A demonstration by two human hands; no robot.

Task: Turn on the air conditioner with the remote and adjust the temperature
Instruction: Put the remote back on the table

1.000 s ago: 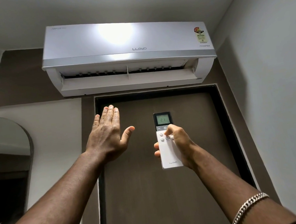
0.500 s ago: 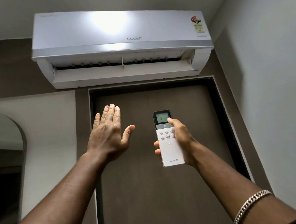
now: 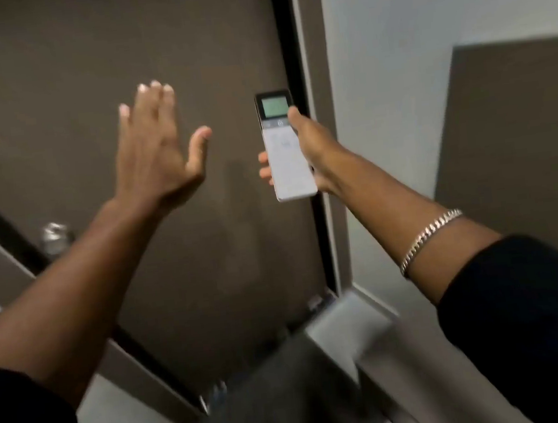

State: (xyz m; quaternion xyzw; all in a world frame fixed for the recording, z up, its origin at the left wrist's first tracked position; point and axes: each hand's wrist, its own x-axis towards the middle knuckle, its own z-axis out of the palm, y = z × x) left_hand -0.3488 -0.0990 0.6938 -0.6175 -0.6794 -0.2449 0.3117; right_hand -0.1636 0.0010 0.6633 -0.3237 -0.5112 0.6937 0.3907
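My right hand holds the white remote upright in front of the brown door, thumb resting near the top of its button panel just under the lit green screen. My left hand is raised flat beside it, fingers together and thumb apart, holding nothing. The air conditioner is out of view. The picture is blurred and the screen's figures cannot be read.
The dark brown door fills the middle, with a metal knob at its left edge. A pale wall stands to the right, and a dark panel beyond it. A blurred grey shape lies low in the middle.
The view has swung sharply down and tilted, so the air conditioner has left the frame. Both hands keep their poses, the right still gripping the remote.
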